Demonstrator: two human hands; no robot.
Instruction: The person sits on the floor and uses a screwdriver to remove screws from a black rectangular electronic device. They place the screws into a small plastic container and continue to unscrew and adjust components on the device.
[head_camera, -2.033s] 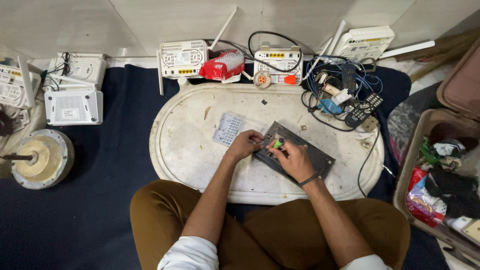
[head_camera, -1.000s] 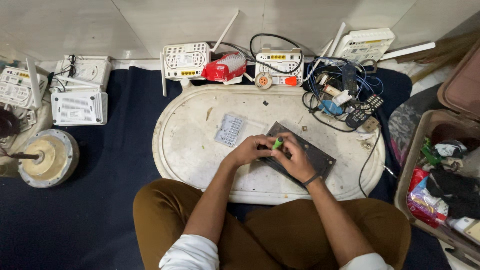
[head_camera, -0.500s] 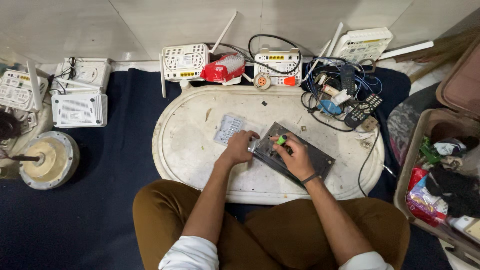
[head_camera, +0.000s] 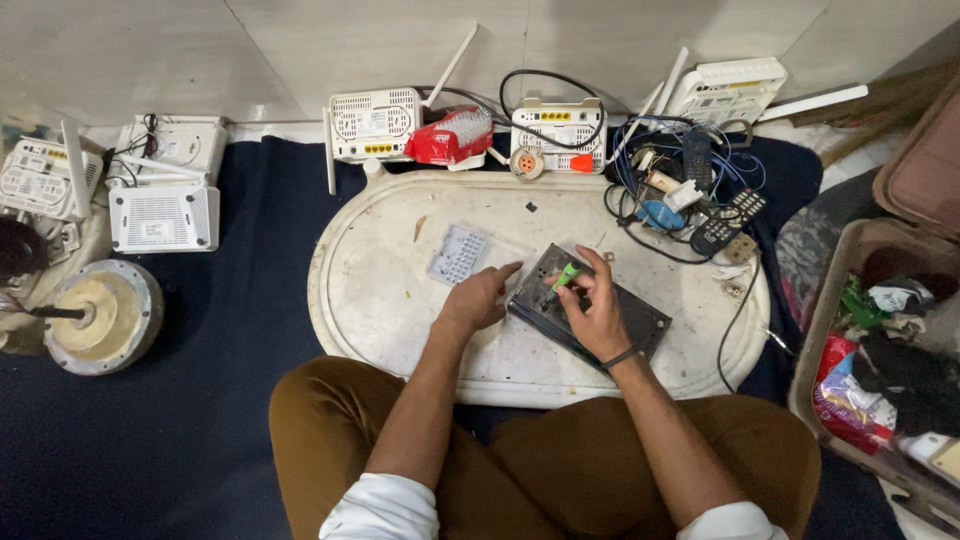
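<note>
Here, a little right of the centre of the frame, I see the dark flat device (head_camera: 590, 308) lying tilted on the white oval tray table (head_camera: 380, 300). My right hand (head_camera: 592, 312) is on top of it, and its fingers are closed around a small green piece (head_camera: 565, 276), pinched near the upper left corner of the device. My left hand (head_camera: 476, 298) rests just beside the left edge of the device, with fingers loosely stretched out and the fingertips touching that edge; it grips nothing.

I judge the device to be stiff and rather light, like a thin plastic or metal case, so it may slide on the smooth tray if nobody holds it. The best place to hold seems to be the long edges, not the top face. The green piece is very small and probably fragile, so only a fingertip pinch is suitable.

Left of the hands lies a small pale perforated panel (head_camera: 458, 254), close but apart. In the upper right, a tangle of cables (head_camera: 655, 200) with a black remote control (head_camera: 728, 222) reaches over the tray rim, near the device. White routers (head_camera: 375, 124) stand along the wall at the top, and a red-and-white packet (head_camera: 452, 138) lies between two of them. A round metal part (head_camera: 100, 315) sits at the far left on the dark blue cloth.
</note>
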